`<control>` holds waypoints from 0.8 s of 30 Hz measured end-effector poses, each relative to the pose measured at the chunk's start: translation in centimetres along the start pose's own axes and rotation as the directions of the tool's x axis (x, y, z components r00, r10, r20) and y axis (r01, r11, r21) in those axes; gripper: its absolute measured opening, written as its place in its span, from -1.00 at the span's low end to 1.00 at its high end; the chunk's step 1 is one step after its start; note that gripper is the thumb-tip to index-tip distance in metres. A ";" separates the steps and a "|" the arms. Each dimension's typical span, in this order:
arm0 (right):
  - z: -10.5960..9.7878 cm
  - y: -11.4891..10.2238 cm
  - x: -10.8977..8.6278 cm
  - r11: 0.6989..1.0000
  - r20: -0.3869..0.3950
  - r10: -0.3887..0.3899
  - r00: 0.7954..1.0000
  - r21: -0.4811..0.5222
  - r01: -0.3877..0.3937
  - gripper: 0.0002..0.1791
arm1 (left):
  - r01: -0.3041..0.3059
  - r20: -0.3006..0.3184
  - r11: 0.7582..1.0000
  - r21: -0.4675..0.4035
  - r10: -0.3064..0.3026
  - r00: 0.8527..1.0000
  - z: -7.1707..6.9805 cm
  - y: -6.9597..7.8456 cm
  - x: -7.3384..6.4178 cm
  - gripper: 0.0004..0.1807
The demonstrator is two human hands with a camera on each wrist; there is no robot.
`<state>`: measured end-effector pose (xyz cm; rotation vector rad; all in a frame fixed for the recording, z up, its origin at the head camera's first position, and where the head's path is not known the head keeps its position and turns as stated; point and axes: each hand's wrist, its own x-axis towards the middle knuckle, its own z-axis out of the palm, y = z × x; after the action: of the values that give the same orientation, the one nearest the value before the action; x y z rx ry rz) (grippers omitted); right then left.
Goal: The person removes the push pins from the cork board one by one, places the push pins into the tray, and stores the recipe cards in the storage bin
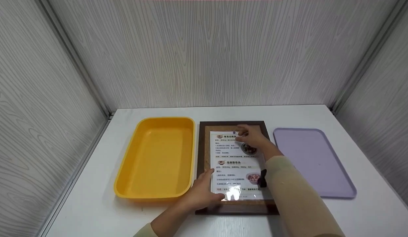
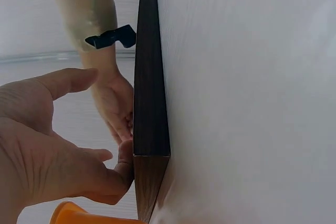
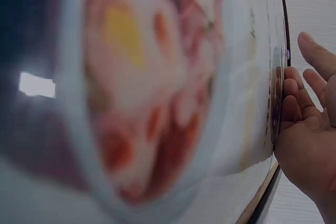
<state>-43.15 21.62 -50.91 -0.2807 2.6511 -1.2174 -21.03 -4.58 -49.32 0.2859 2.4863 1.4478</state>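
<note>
Pale wood-grained panels [image 1: 204, 59] enclose a white table [image 1: 236, 227]. Across it stand a deep yellow tray [image 1: 154, 196] on the person's left, a flat lilac tray [image 1: 314, 158] on the right, and a dark-framed cork board [image 1: 202, 141] between them, lying flat. A glossy printed sheet [image 1: 228, 164] lies face up on the cork, covering most of it. The right forearm reaches across its right side, a small dark fitting [image 1: 262, 179] at the wrist hanging over the printed bowl.

The left hand [image 1: 200, 194] rests at the board's lower left edge, thumb stretched apart from loosely bent fingers, with nothing visible between them. The right hand [image 1: 254, 136] lies near the sheet's top, fingers slightly bent against the surface and thumb lifted away; it appears to hold nothing. Just beside it, at the top edge, sits a tiny purple pin [image 1: 234, 132]; how deep it goes cannot be told.

With only that pin visible, a sideways push could swing the sheet askew. A shallow pin might work loose and roll off. Uneven pressure from the two hands could slide the board on the smooth table, and the dark fitting could snag the sheet's right edge.
</note>
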 end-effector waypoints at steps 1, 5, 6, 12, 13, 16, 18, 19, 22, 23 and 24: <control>0.1 0.0 0.1 1.000 -0.004 0.007 1.000 -0.004 -0.007 -0.26 | 0.010 0.001 1.000 0.003 -0.010 1.000 0.0 0.1 0.0 0.13; 0.6 -0.3 0.2 0.998 -0.028 0.056 0.998 0.017 -0.056 -0.41 | 0.032 0.002 0.999 0.012 -0.032 0.999 0.0 0.2 -0.1 0.12; 0.7 -0.4 0.2 0.997 -0.033 0.071 0.997 0.031 -0.070 -0.42 | 0.040 0.001 0.999 0.012 -0.040 0.999 0.0 0.2 -0.1 0.12; 1.4 -1.5 0.6 0.990 -0.082 0.135 0.987 0.040 -0.132 -0.50 | 0.055 -0.010 0.998 0.026 -0.055 0.998 -0.4 0.0 0.2 0.03; 1.6 -1.7 0.7 0.989 -0.086 0.147 0.985 0.038 -0.145 -0.51 | 0.056 -0.007 0.998 0.032 -0.056 0.998 -0.5 -0.1 0.2 0.01; 2.0 -2.0 1.1 0.978 -0.084 0.203 0.975 0.055 -0.199 -0.53 | 0.044 0.004 0.998 0.039 -0.044 0.999 -0.7 -0.3 0.3 -0.06; 2.2 -2.2 1.2 0.972 -0.097 0.231 0.968 0.059 -0.226 -0.53 | 0.034 0.013 0.999 0.037 -0.034 0.999 -0.8 -0.4 0.4 -0.11; 2.3 -2.2 1.3 0.969 -0.106 0.243 0.964 0.064 -0.238 -0.53 | 0.028 0.017 0.999 0.033 -0.029 0.999 -0.8 -0.5 0.4 -0.13; 2.4 -2.3 1.3 0.967 -0.127 0.252 0.959 0.078 -0.243 -0.54 | 0.019 0.022 1.000 0.012 -0.019 1.000 -0.8 -0.6 0.5 -0.16; 2.5 -2.3 1.4 0.968 -0.130 0.246 0.960 0.082 -0.237 -0.55 | 0.026 0.021 1.000 0.006 -0.027 0.999 -0.8 -0.7 0.6 -0.17; 2.5 -2.4 1.4 0.968 -0.133 0.245 0.960 0.087 -0.235 -0.56 | 0.032 0.017 0.999 -0.006 -0.032 0.999 -0.8 -0.7 0.6 -0.17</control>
<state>-43.63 17.92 -50.88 0.1420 2.6547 -1.2893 -21.84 -5.42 -49.60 0.2551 2.4615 1.4347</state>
